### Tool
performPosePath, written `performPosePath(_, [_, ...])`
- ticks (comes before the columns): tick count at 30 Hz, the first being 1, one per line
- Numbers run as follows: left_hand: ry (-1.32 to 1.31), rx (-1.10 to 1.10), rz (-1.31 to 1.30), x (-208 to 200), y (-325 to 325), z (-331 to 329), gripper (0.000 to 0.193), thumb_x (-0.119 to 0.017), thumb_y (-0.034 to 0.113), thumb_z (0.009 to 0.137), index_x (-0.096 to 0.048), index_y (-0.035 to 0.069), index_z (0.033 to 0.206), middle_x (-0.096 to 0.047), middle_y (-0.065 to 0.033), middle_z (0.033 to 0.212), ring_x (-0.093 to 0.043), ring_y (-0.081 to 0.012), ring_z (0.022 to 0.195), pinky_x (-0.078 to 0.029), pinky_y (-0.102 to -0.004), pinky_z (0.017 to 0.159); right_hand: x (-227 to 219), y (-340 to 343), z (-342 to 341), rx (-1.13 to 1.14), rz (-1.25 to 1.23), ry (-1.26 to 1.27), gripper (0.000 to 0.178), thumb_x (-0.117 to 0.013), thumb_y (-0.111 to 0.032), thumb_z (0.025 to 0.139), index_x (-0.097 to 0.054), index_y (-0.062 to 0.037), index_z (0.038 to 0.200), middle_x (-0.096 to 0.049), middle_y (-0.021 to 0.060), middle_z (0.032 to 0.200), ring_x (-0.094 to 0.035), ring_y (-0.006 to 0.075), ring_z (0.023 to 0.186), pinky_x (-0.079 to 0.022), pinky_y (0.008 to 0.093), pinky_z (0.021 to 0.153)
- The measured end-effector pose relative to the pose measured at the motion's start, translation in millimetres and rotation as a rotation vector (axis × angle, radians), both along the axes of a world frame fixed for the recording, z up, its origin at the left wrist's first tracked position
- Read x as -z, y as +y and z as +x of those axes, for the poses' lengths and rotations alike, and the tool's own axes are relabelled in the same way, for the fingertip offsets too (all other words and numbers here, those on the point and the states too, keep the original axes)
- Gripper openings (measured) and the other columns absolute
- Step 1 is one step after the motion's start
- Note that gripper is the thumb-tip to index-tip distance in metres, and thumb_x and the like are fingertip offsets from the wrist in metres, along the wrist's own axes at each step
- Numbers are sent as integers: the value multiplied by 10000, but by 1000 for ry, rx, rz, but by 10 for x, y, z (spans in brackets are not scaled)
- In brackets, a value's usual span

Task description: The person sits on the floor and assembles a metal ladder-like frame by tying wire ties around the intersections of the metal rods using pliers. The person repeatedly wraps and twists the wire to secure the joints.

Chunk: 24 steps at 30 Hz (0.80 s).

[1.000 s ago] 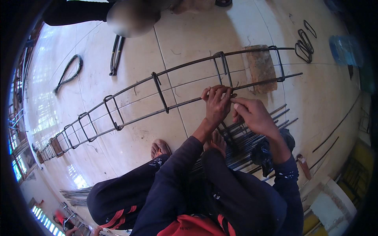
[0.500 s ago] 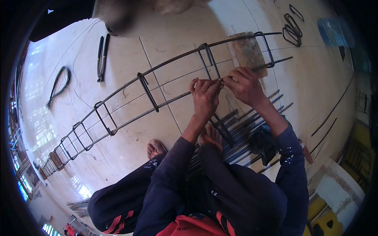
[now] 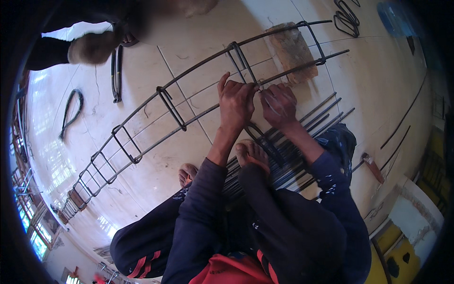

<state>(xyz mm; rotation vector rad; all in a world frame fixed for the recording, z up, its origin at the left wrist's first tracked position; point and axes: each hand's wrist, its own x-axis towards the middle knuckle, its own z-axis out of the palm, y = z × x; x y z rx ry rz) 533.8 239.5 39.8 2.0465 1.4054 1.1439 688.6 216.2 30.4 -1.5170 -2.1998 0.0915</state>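
Observation:
A long rebar cage point(image 3: 203, 112) with rectangular stirrups runs from far right to near left across the tiled floor. At one stirrup point(image 3: 243, 61), where it meets the nearer bar, both my hands work close together. My left hand point(image 3: 236, 104) is closed in a pinch at this joint, its little finger lifted. Just right of it, my right hand point(image 3: 280, 106) is curled with its fingertips at the same joint. Whatever is between the fingertips is too small to make out. A rough block point(image 3: 293, 54) props up the cage's right end.
Loose rods point(image 3: 317, 120) lie under my arms, by a dark bag point(image 3: 338, 142). Black-handled nippers point(image 3: 116, 78) and a wire bundle point(image 3: 72, 113) lie left beyond the cage. Spare stirrups point(image 3: 346, 21) sit far right. Another person's dark-clothed limb point(image 3: 49, 53) reaches in at upper left.
My right hand has turned and curled more tightly beside the left at the joint. The view has shifted slightly. At upper left, more of the other person has come into view near the nippers.

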Motion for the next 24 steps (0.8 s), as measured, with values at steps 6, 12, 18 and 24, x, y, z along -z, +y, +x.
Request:
performPosePath(6, [157, 52, 33, -186, -66, 123, 167, -709, 89, 663, -699, 87, 830, -642, -46, 691, -588, -199, 702, -343, -447, 1040, 128, -146, -384, 289, 14, 95, 89, -612, -144, 774, -605, -80, 712, -591, 94, 723, -590, 298, 706, -467, 403, 623])
performPosePath(12, [-44, -47, 55, -338, -284, 187, 203, -692, 80, 671, -698, 97, 874, -670, -47, 768, -612, -212, 770, -376, -426, 1006, 122, -165, -551, 394, -82, 487, 266, -552, -261, 908, -599, -74, 724, -569, 98, 624, -578, 233, 576, -470, 355, 531])
performPosePath(18, [-344, -365, -425, -107, -447, 21, 131, -629, 95, 838, -684, 41, 944, -681, -82, 809, -627, -213, 817, -469, -322, 846, -6, -68, -548, 827, -901, 1857, 256, -528, -246, 923, -589, -76, 742, -547, 33, 623, -460, 134, 486, -391, 265, 476])
performPosePath(24, [-1073, -250, -1075, 164, -474, 80, 336, -512, 230, 947, -584, -36, 1139, -655, -137, 1060, -610, -209, 984, -466, -311, 833, -234, -109, -419, 760, -1069, 1833, 297, -551, -309, 930, -622, -41, 822, -575, 37, 717, -517, 125, 608, -408, 246, 521])
